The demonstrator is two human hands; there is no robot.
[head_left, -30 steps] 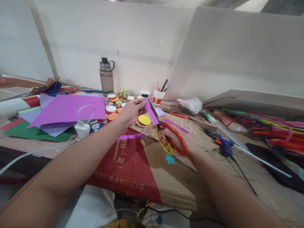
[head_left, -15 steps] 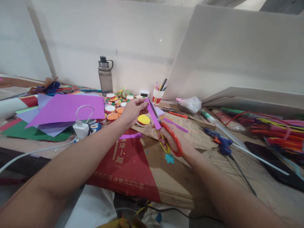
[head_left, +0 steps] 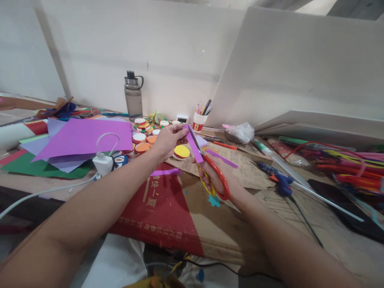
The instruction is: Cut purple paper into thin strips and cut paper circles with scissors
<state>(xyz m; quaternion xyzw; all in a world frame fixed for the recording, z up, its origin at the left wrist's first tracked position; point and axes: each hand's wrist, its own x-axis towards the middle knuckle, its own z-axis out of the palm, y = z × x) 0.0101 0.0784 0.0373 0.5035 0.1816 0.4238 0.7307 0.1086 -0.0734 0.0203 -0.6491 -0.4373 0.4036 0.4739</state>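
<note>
Purple sheet (head_left: 87, 136) lay toward the worktop's (head_left: 348, 246) left edge. Left hand (head_left: 171, 139) pinched one end of purple strip (head_left: 195, 148) above the worktop's middle. Scissors (head_left: 221, 178) met the strip; right hand's (head_left: 212, 170) fingers curled around their handles. Glue gun (head_left: 283, 186) lay toward the right edge.

Cardboard sheet (head_left: 177, 216), red part: large sideways characters 快一夏 legible; smaller line along near edge, unclear. Beyond cardboard sheet: paper cup (head_left: 200, 119), red label, unreadable; brown paper (head_left: 249, 173), dark markings, unreadable
</note>
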